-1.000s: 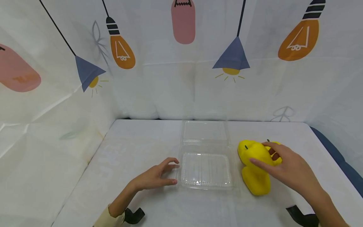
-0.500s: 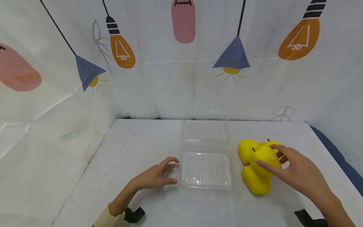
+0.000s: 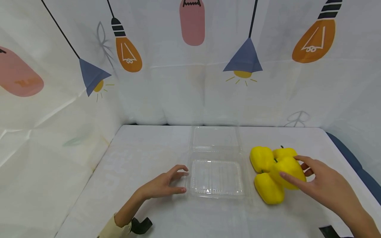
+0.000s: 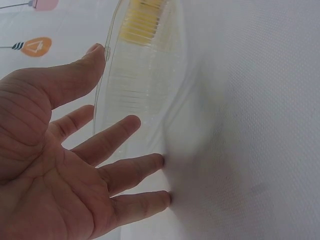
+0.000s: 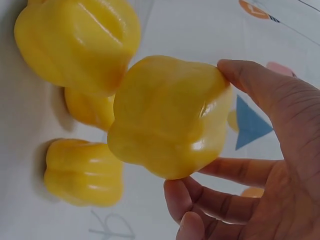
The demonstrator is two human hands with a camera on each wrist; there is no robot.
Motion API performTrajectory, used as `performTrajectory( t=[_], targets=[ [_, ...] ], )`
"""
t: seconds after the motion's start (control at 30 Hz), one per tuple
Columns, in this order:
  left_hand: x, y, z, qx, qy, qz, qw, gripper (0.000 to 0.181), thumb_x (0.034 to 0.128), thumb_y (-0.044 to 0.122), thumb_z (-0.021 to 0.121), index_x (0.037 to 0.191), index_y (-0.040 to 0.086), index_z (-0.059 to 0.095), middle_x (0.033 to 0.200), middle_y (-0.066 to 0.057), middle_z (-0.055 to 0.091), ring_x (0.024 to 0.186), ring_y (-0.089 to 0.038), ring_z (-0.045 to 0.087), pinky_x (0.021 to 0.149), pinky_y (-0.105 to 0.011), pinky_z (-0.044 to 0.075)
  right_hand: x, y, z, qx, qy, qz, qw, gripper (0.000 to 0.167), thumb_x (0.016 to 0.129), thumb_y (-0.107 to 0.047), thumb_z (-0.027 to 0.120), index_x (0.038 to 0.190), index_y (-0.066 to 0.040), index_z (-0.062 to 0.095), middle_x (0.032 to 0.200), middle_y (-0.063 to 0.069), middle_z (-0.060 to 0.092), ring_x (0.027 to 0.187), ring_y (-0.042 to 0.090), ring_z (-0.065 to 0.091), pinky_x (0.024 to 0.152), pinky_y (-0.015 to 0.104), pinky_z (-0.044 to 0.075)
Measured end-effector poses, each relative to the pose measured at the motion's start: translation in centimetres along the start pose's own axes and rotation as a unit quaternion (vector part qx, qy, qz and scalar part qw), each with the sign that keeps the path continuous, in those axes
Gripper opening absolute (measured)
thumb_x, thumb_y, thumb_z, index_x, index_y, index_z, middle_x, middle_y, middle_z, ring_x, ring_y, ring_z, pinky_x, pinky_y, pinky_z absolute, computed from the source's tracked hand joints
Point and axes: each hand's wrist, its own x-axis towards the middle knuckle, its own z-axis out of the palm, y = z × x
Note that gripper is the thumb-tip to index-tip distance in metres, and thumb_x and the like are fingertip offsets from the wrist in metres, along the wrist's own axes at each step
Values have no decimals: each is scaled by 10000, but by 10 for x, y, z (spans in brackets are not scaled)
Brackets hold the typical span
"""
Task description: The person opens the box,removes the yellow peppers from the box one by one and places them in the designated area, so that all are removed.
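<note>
My right hand (image 3: 328,186) holds a yellow bell pepper (image 3: 288,171) by its sides, thumb on one side and fingers on the other. In the right wrist view, this held pepper (image 5: 170,115) has its lobed end toward the camera. Three more yellow bell peppers lie close around it: one at back left (image 3: 262,158), one behind (image 3: 284,152), one in front (image 3: 269,188). A clear plastic clamshell box (image 3: 215,178) lies unfolded left of them. My left hand (image 3: 157,186) is at the box's left edge, fingers loosely spread; its thumb (image 4: 92,57) meets the rim.
The box's lid (image 3: 215,137) lies flat toward the back of the white table (image 3: 148,148). A white cloth wall (image 3: 184,89) printed with lamps and bulbs stands behind and to the left. Something dark blue (image 3: 351,155) shows past the table's right edge.
The held bell pepper has moved rightward and a little toward me with my right hand, uncovering more of the other peppers. My left hand and the box have stayed put.
</note>
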Motion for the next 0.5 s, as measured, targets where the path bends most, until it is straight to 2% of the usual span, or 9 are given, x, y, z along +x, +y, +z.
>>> performTrajectory(
  t=[0.23, 0.5],
  targets=[
    [0, 1, 0, 10, 24, -57, 10000, 629, 915, 319, 722, 1417, 251, 349, 1435, -38, 526, 1358, -248, 434, 1013, -584, 375, 1, 9, -1, -62, -223, 83, 9997, 961, 802, -715, 641, 1287, 99, 485, 974, 241, 612, 792, 332, 582, 591, 465, 528],
    [-1, 1, 1, -51, 37, -100, 9999, 634, 909, 337, 727, 1413, 254, 352, 1436, -36, 525, 1355, -238, 437, 1012, -582, 377, 1, 15, -5, -48, -416, 233, 9989, 952, 813, -719, 624, 1290, 91, 474, 970, 235, 616, 793, 331, 584, 584, 456, 521]
  ],
)
